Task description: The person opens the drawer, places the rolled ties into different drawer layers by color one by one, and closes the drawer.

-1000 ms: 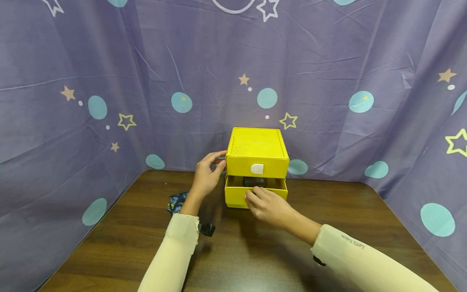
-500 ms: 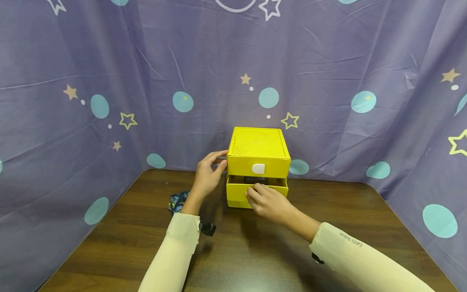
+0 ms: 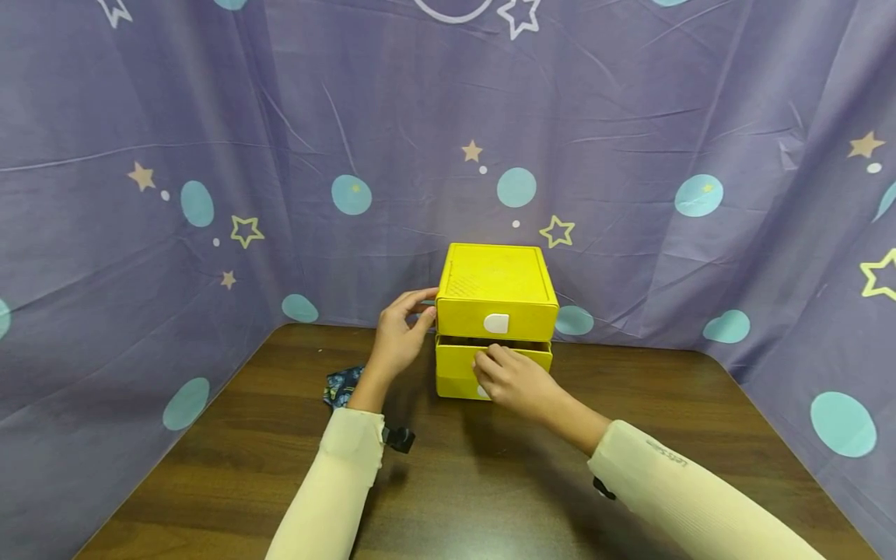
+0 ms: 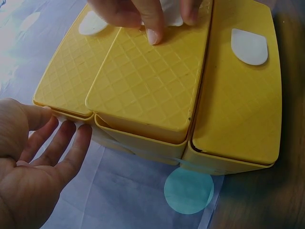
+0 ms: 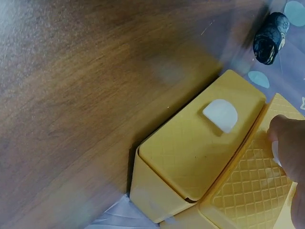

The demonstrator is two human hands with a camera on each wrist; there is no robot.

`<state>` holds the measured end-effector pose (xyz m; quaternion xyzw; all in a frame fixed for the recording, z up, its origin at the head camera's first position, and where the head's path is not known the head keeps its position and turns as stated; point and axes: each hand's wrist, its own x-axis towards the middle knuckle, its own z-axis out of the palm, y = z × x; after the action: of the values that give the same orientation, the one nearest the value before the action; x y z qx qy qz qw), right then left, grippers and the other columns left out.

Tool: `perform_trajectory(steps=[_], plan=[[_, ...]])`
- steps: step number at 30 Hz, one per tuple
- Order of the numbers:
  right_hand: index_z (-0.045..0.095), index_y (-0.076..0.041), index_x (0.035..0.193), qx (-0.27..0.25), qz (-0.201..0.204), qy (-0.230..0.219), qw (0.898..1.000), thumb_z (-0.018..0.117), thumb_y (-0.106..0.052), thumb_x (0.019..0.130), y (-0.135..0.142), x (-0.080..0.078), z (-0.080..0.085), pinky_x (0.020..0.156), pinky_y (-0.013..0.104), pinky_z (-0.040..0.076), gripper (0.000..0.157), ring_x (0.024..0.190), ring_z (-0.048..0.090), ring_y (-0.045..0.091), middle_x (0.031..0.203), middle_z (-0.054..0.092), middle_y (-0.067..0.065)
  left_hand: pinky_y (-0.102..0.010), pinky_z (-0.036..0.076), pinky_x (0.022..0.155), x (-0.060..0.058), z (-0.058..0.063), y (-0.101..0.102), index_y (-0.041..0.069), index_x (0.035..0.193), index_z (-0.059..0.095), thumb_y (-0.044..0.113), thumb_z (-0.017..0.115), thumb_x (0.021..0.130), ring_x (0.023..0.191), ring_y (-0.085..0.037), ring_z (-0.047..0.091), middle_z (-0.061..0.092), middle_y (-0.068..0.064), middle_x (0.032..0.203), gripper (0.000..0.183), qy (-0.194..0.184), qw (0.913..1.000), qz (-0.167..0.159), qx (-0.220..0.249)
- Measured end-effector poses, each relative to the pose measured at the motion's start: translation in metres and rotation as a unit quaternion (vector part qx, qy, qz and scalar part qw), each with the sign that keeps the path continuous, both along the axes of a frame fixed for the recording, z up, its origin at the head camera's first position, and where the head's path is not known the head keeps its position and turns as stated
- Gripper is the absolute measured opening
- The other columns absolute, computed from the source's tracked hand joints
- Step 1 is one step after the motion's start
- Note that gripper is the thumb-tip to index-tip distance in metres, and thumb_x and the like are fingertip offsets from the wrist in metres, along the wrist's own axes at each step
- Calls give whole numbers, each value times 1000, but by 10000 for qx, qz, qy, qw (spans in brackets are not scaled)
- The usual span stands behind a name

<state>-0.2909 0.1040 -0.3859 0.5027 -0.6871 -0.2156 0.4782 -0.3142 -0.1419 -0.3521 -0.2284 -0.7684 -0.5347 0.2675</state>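
A dark patterned bundle (image 3: pixel 341 386) lies on the left of the brown table (image 3: pixel 217 474). A creased purple curtain (image 3: pixel 413 101), printed with stars (image 3: pixel 472 151) and teal spots (image 3: pixel 516 187), hangs behind and on both sides.

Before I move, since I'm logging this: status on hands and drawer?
Left hand touching yellow cabinet. Right hand gripping white handle. Middle drawer partly open. Patterned bundle aside, nothing seen blocking.

Even head-view light, soft glare on tabletop (image 3: pixel 476 525), dimmer, hazy wrist views
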Motion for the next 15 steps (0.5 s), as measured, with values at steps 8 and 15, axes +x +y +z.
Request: perform_trajectory(steps=[8, 15], plan=[[73, 0, 106, -39, -36, -3, 10000, 21, 4, 111, -1, -6, -1, 69, 26, 49, 52, 82, 50, 23, 96, 56, 9, -48, 58, 92, 1, 0, 1, 10, 133, 68, 11, 65, 102, 112, -29, 67, 65, -10, 129, 32, -35, 9999, -47, 87], [72, 1, 108, 2, -146, -190, 9997, 17, 4, 111, -1, -7, 0, 70, 27, 49, 55, 84, 50, 24, 98, 55, 10, -52, 57, 92, 0, 0, 2, 3, 136, 65, 6, 63, 102, 114, -36, 65, 63, -16, 133, 34, -44, 10000, 23, 66]])
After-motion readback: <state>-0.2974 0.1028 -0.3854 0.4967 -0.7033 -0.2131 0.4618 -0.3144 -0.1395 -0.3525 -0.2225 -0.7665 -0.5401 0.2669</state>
